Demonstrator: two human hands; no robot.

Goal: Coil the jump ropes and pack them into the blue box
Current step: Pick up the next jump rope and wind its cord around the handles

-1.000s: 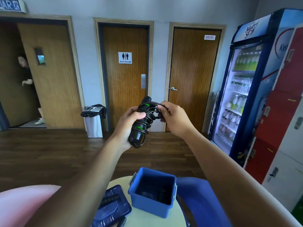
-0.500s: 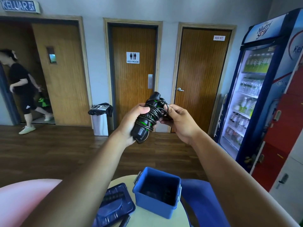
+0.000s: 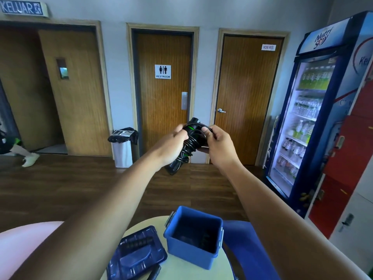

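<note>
Bin (image 3: 122,147) with black liner: well left of the left hand, against the far wall.
Left hand (image 3: 171,145): fingers curled round the jump rope (image 3: 188,147), gripping the bundle from its left side.
Jump rope: black handles with green bands, cord wound round them, bundle tilted with its top end up-right. It is held in the air between both hands.
Right hand (image 3: 221,146): touching the bundle's upper right, thumb and fingers pinching a loop of cord near the top end.
Drinks fridge (image 3: 310,126): well right of the right hand.
Below the hands, on a round table (image 3: 187,270): dark blue lid (image 3: 137,253) under the left forearm. The blue box (image 3: 190,252) is just right of it, open and upright; its contents are too dark to tell.
</note>
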